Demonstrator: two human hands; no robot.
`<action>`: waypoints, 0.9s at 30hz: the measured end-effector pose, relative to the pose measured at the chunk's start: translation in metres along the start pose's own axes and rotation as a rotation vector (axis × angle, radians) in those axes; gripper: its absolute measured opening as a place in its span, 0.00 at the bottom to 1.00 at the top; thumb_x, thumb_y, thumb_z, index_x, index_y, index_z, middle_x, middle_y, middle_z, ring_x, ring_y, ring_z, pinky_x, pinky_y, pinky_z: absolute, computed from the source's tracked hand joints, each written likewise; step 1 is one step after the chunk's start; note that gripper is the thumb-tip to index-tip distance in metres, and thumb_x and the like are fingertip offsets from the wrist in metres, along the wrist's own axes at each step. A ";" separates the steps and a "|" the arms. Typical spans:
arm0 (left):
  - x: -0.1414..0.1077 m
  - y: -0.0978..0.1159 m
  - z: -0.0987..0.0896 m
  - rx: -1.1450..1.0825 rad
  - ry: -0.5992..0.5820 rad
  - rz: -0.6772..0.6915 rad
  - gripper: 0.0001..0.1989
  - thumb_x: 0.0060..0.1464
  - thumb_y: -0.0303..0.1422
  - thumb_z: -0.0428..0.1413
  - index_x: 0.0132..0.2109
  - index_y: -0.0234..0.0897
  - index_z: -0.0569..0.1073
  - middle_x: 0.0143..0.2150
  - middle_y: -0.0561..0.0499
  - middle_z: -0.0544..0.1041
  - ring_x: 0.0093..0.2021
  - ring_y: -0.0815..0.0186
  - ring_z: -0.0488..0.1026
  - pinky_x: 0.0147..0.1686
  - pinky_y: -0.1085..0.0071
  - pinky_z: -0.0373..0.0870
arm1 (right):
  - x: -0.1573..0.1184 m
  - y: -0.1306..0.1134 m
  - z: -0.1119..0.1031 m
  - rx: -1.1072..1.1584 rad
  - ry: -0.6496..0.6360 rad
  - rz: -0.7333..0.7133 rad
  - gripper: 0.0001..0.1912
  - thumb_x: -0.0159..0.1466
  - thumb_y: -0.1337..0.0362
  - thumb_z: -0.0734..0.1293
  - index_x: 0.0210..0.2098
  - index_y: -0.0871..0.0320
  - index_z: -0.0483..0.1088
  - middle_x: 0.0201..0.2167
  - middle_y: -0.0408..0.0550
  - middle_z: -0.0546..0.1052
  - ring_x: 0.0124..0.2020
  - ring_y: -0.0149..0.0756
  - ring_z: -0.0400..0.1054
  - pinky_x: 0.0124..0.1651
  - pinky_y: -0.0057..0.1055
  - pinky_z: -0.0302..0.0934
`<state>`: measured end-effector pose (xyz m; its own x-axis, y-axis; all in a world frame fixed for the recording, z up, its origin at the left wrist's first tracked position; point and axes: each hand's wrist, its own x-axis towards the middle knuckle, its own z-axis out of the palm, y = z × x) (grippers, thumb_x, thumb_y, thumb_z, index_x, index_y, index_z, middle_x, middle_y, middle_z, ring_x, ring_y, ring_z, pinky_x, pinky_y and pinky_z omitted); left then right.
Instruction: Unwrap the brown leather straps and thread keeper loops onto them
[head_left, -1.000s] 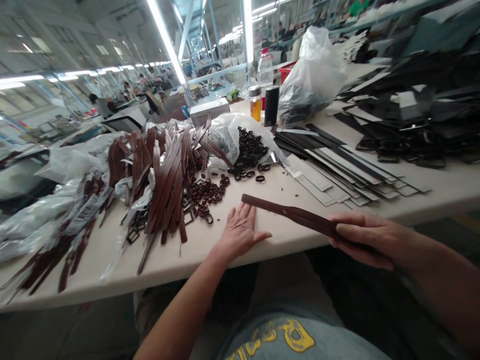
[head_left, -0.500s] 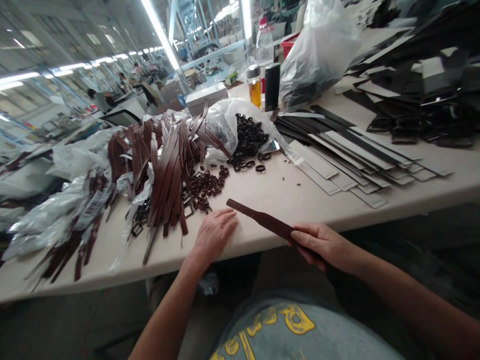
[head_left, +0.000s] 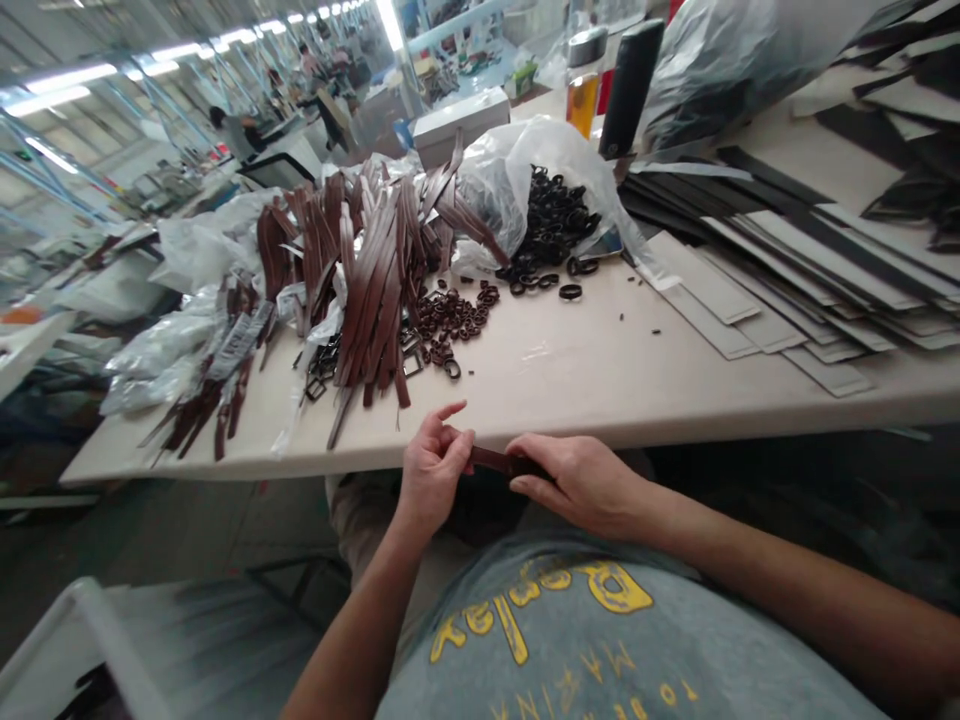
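A dark brown leather strap (head_left: 491,459) stretches between my two hands, just in front of the table's near edge. My left hand (head_left: 435,468) pinches one end between thumb and fingers, with the index finger held out. Closed round the strap further along is my right hand (head_left: 574,478), which hides much of it. Beyond my hands lie a pile of small brown loops (head_left: 457,318), some metal buckles (head_left: 322,362) and a heap of brown straps (head_left: 375,290).
Black loops (head_left: 555,225) spill from a clear plastic bag (head_left: 510,160). Black and white strips (head_left: 780,270) lie stacked at right. A bottle of amber liquid (head_left: 583,95) and a black flask (head_left: 631,88) stand behind. A white box (head_left: 461,125) sits at the back.
My left hand has come off the tabletop and taken hold of the strap's end. My right hand has drawn the strap down and left, nearer my body. The view has tilted down.
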<state>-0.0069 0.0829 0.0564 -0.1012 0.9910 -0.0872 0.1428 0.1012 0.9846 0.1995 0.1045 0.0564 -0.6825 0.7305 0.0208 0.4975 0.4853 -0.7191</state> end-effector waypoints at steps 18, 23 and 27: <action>-0.010 -0.014 -0.006 -0.164 -0.349 -0.332 0.20 0.47 0.38 0.66 0.46 0.34 0.79 0.34 0.49 0.79 0.32 0.69 0.73 0.36 0.73 0.69 | 0.012 -0.002 0.025 -0.243 -0.219 -0.022 0.14 0.72 0.62 0.56 0.38 0.61 0.70 0.31 0.52 0.80 0.32 0.42 0.76 0.29 0.30 0.53; -0.016 -0.010 -0.018 -0.117 -0.524 -0.393 0.17 0.46 0.34 0.66 0.45 0.35 0.80 0.39 0.46 0.82 0.34 0.67 0.76 0.37 0.73 0.71 | 0.005 0.001 0.018 -0.072 -0.374 -0.099 0.16 0.72 0.62 0.55 0.36 0.60 0.71 0.30 0.50 0.79 0.29 0.37 0.73 0.29 0.29 0.53; -0.018 -0.005 -0.014 -0.001 -0.488 -0.276 0.15 0.49 0.32 0.64 0.46 0.35 0.80 0.41 0.45 0.82 0.38 0.62 0.78 0.40 0.70 0.72 | 0.004 0.001 0.012 -0.004 -0.358 -0.084 0.16 0.72 0.61 0.54 0.38 0.60 0.71 0.32 0.51 0.79 0.31 0.39 0.74 0.31 0.29 0.55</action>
<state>-0.0190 0.0631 0.0552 0.3325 0.8533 -0.4016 0.1743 0.3630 0.9154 0.1911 0.1019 0.0471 -0.8647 0.4743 -0.1651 0.4335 0.5389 -0.7223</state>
